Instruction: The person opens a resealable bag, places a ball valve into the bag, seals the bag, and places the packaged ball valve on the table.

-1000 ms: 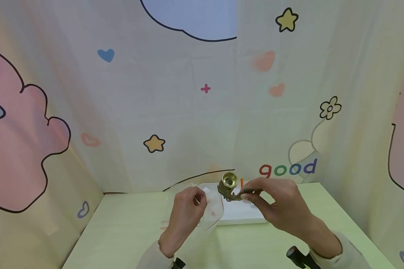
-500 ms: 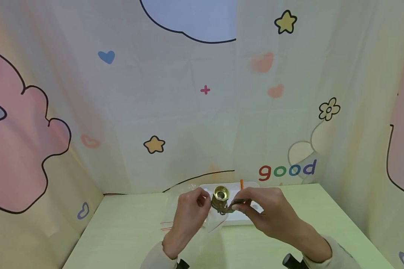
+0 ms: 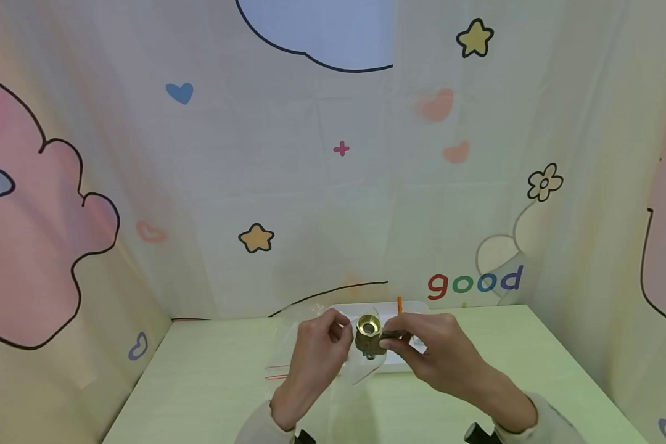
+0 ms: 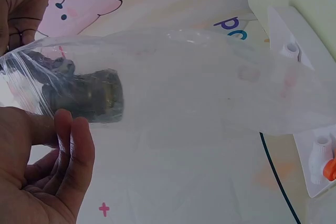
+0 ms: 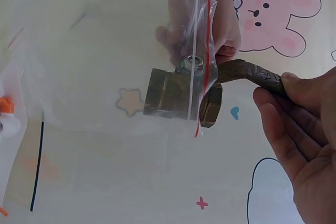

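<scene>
A brass ball valve [image 3: 369,339] is held up in front of me by its lever handle [image 5: 254,75], which my right hand [image 3: 443,348] pinches between thumb and fingers. Its threaded round opening faces up toward the head camera. My left hand [image 3: 320,348] pinches the edge of a clear zip bag [image 5: 100,66] with a red line along its mouth. In the right wrist view, one end of the valve lies inside the bag mouth, while the hex end and lever stick out. The left wrist view shows the valve through the plastic.
Behind the hands lies a white tray [image 3: 402,367] on the pale green table [image 3: 200,382]. An orange piece [image 3: 399,304] stands up at the tray, and white fittings [image 4: 290,51] show on it in the left wrist view. More clear bags with red lines [image 3: 277,372] lie to the left.
My right hand has brought the valve down and left to the bag, and its end has gone in at the mouth. The left hand has shifted slightly right with the bag.
</scene>
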### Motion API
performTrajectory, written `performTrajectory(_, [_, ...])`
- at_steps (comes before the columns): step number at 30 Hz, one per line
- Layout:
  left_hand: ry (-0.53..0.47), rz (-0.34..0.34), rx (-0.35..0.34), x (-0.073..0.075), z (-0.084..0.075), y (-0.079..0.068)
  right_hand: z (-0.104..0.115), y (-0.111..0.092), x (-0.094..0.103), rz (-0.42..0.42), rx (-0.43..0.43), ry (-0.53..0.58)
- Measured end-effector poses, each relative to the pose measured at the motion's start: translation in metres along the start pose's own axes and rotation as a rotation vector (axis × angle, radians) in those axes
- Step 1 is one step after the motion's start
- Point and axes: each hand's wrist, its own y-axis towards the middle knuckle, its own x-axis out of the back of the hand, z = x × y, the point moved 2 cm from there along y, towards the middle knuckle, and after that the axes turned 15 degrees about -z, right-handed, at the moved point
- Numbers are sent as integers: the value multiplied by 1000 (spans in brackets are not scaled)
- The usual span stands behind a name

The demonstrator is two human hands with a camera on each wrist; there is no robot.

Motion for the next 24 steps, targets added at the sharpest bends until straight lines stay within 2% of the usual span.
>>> performTrajectory(6, [-14,19,0,-1,-5,-1,-5,-7,-11,35,-60,26])
performTrajectory(15, [-35,16,-5,-2,-9,-4,-13,-18,-26,42,-61,38])
performTrajectory(24, [-51,27,8,-5,-11,-7,-19,-30,-39,92,-135,-34])
